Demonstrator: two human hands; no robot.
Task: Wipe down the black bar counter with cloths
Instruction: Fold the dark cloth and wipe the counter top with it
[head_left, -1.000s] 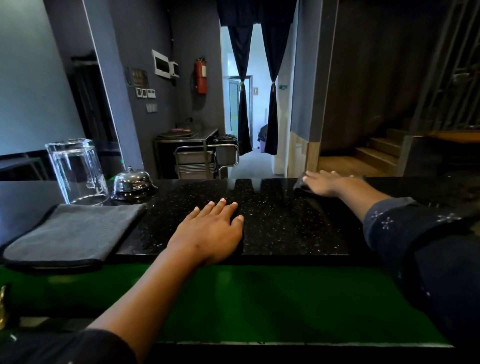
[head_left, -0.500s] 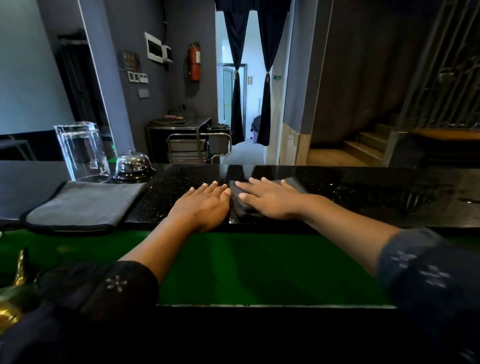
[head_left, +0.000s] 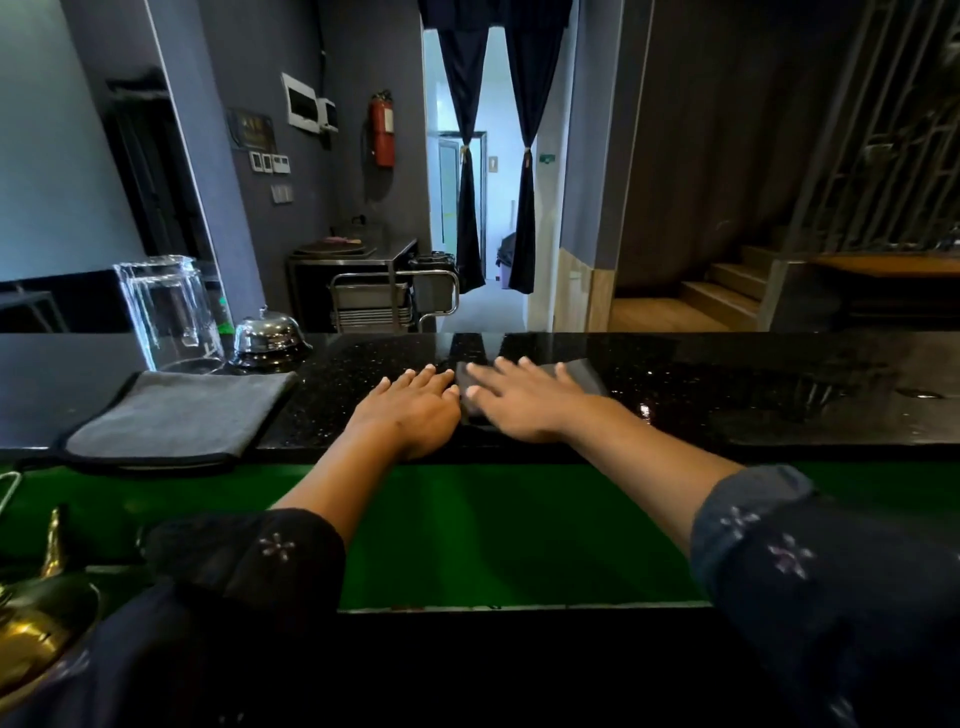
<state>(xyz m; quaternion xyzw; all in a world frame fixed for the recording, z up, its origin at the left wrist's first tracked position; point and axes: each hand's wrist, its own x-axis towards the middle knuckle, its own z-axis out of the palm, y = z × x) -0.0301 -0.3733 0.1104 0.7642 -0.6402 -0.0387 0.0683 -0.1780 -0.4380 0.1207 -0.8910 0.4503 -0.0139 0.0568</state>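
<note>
The black speckled bar counter (head_left: 727, 395) runs across the middle of the view, wet and shiny on its right part. My right hand (head_left: 519, 400) lies flat, fingers spread, pressing a dark grey cloth (head_left: 584, 375) onto the counter; most of that cloth is hidden under the palm. Just to its left, my left hand (head_left: 410, 408) rests flat on the bare counter with its fingers apart and nothing under it. A second grey cloth (head_left: 176, 415), folded, lies on the counter at the left, away from both hands.
An upturned clear glass (head_left: 166, 312) and a chrome service bell (head_left: 267, 338) stand behind the folded cloth. A green ledge (head_left: 493, 530) lies below the counter's near edge. A brass pot (head_left: 36, 618) sits at the lower left. Beyond are a steel trolley (head_left: 389, 296) and stairs (head_left: 727, 291).
My right hand slid the dark cloth from the far right of the counter leftwards until it lay beside my left hand. The left hand stayed flat in place.
</note>
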